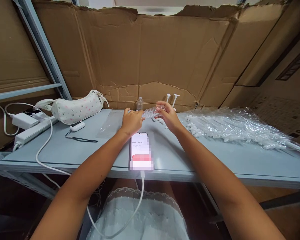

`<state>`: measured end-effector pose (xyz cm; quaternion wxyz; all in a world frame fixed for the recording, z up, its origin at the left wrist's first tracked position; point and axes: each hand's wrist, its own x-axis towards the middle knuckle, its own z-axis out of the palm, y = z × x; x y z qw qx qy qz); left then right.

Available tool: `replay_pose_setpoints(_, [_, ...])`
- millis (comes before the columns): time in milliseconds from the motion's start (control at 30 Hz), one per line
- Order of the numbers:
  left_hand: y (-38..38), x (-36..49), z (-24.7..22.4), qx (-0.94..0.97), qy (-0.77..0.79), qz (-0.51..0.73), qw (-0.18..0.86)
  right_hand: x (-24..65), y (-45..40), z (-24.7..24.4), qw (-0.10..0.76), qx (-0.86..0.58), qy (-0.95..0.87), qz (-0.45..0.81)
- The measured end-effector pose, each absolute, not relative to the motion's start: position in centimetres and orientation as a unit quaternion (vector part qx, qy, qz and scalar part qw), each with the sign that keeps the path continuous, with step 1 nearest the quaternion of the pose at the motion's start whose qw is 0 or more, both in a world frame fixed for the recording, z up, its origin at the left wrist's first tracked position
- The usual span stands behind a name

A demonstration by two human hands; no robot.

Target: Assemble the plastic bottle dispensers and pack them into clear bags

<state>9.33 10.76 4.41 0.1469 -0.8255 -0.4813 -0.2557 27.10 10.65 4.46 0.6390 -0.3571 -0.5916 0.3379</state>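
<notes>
A clear, ribbed plastic bottle (150, 112) lies roughly level in the air between my two hands, over the middle of the table. My left hand (132, 120) is closed round its left end, which the fingers hide. At the other end, the fingers and thumb of my right hand (169, 116) grip the bottle. Just behind my left hand a small clear bottle (139, 104) stands upright. White T-shaped plastic pieces (175, 97) stick up beyond my right hand, and small white bits lie below it, partly covered.
A lit phone (141, 151) on a white cable lies at the front edge. To the right is a clear bag of white plastic parts (227, 128). A patterned pouch (77, 107), a small white device (77, 126) and a power strip (32, 131) occupy the left. Cardboard (152, 50) walls the back.
</notes>
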Motion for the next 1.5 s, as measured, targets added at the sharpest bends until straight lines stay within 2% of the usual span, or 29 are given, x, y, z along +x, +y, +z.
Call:
replay_pose_setpoints(233, [11.4,8.4,4.5,-0.817,-0.507,-0.240,0.133,27.0,10.4,4.1,0.587,-0.347,-0.614,0.398])
replay_pose_setpoints(533, [10.7,8.5,5.3,-0.815,-0.494,-0.239,0.184,27.4,10.2,4.4,0.587,-0.344,-0.537,0.499])
replay_pose_setpoints(800, [11.0,8.6,4.9,-0.819,-0.471,-0.249,0.213,26.8,10.0,4.7,0.615,-0.359,-0.507,0.485])
replay_pose_setpoints(967, [10.9,8.7,4.7,-0.831,-0.459,-0.253,0.186,26.7,10.1,4.6,0.625,-0.365,-0.501,0.475])
replay_pose_setpoints(1167, [10.6,8.8,4.8,-0.834,-0.452,-0.285,0.134,26.4,10.0,4.5,0.577,-0.358,-0.556,0.480])
replay_pose_setpoints(1300, [10.8,8.9,4.6,-0.830,-0.467,-0.286,0.108,27.6,11.0,4.5,0.587,-0.403,-0.607,0.353])
replay_pose_setpoints(1400, [10.9,9.0,4.6,-0.827,-0.474,-0.286,0.099,29.6,12.4,4.8,0.589,-0.477,-0.634,0.153])
replay_pose_setpoints(1500, [10.8,8.9,4.8,-0.823,-0.484,-0.285,0.088,31.4,13.7,5.5,0.528,-0.558,-0.640,-0.011])
